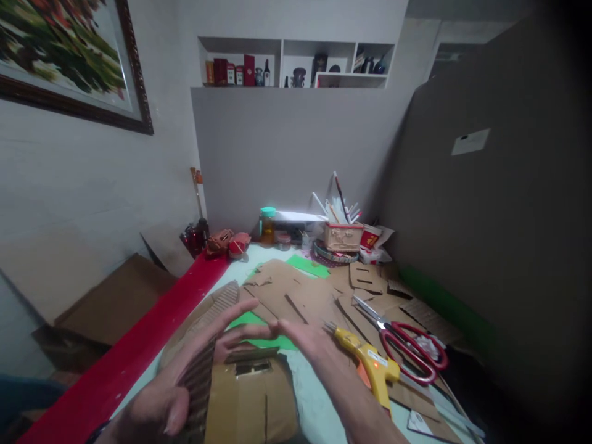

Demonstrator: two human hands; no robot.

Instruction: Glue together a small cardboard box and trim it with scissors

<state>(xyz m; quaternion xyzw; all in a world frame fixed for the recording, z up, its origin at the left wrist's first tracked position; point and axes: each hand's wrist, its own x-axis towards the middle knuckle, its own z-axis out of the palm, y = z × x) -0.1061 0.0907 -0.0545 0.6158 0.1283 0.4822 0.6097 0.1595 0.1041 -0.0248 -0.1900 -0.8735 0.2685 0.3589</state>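
Observation:
My left hand (185,370) lies with fingers stretched over a curved strip of corrugated cardboard (210,333) that stands against a brown cardboard model (252,401) at the bottom centre. My right hand (314,351) reaches in from the lower right, fingers extended and touching the top edge of the model near the left fingertips. A green paper piece (259,330) lies just behind the fingers. Neither hand wraps around anything.
A yellow glue gun (370,364) and red-handled scissors (407,345) lie right of my right hand. Cardboard cut-outs (300,290) cover the table middle. A box of pens (342,234), jars and tape sit at the back. A red strip (139,345) edges the table's left side.

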